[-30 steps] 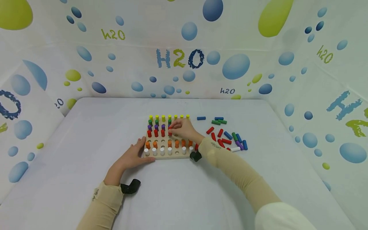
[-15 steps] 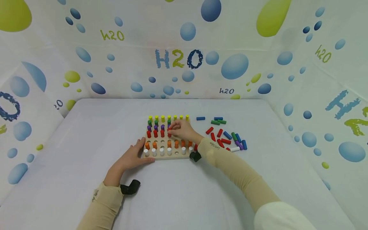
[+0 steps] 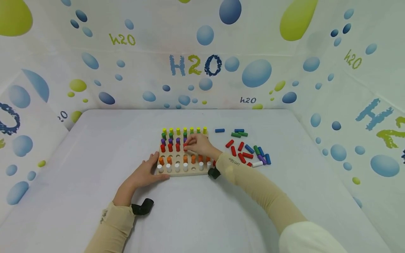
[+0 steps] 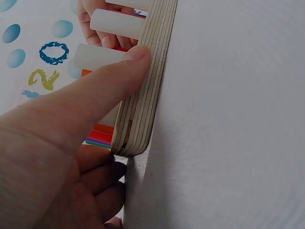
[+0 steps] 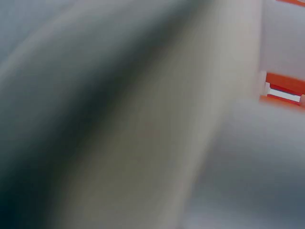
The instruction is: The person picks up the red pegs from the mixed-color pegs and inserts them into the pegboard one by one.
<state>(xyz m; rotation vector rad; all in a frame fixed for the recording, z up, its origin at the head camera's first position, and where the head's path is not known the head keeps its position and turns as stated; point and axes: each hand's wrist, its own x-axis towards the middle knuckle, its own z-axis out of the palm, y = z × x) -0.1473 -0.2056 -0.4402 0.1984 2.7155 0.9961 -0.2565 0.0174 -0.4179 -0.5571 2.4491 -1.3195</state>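
A wooden pegboard [image 3: 173, 174] lies on the white table, with rows of yellow, green, purple, red, orange and white pegs standing in it. My left hand [image 3: 143, 174] holds its near left corner. In the left wrist view the thumb [image 4: 109, 78] presses the board's layered edge [image 4: 143, 105], the other fingers curled at the corner beside it. Above the red row, my right hand [image 3: 200, 144] pinches a red peg [image 3: 185, 147] between thumb and fingers; the peg's lower end is hard to see. Part of the board's right side is hidden behind this hand.
Right of the board lie loose pegs: several red ones [image 3: 242, 157], blue ones [image 3: 268, 159], green ones [image 3: 235, 135], a purple one [image 3: 262, 157] and a white one [image 3: 257, 164]. A patterned cloth [image 3: 152, 77] hangs behind the table. Sleeve blur fills most of the right wrist view.
The head view drifts slightly, shifting the scene a little left. The right hand keeps its pinch on the red peg at the same spot, perhaps a touch lower. The left hand stays at the board's corner.
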